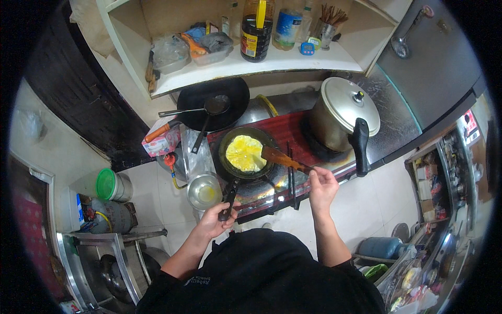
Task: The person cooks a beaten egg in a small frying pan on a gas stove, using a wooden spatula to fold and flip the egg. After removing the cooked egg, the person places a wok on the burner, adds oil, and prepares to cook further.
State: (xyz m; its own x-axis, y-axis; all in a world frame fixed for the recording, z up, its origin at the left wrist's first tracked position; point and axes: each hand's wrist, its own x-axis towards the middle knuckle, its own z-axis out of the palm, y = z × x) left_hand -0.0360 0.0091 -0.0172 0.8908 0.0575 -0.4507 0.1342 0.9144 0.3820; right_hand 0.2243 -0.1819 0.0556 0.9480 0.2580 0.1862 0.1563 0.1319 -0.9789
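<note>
A small frying pan [252,176] sits on the stove, and my left hand [218,219] is closed around its black handle. In the pan lies a flat, yellow-and-white fried egg [244,154]. My right hand [322,189] grips the end of a brown wooden spatula [286,159]. The spatula's blade reaches over the pan's right side and meets the egg's right edge; whether it is under the egg I cannot tell. Left of the pan handle stands a metal bowl [195,191] with a little yellow liquid. A pair of dark chopsticks [291,180] lies right of the pan.
A large pressure cooker [337,118] stands on the right burner, its black handle toward me. Behind the pan are a black wok [239,97] and a ladle [215,104]. Above hangs a shelf [209,77] with bottles. A gas cylinder [112,215] stands at the left.
</note>
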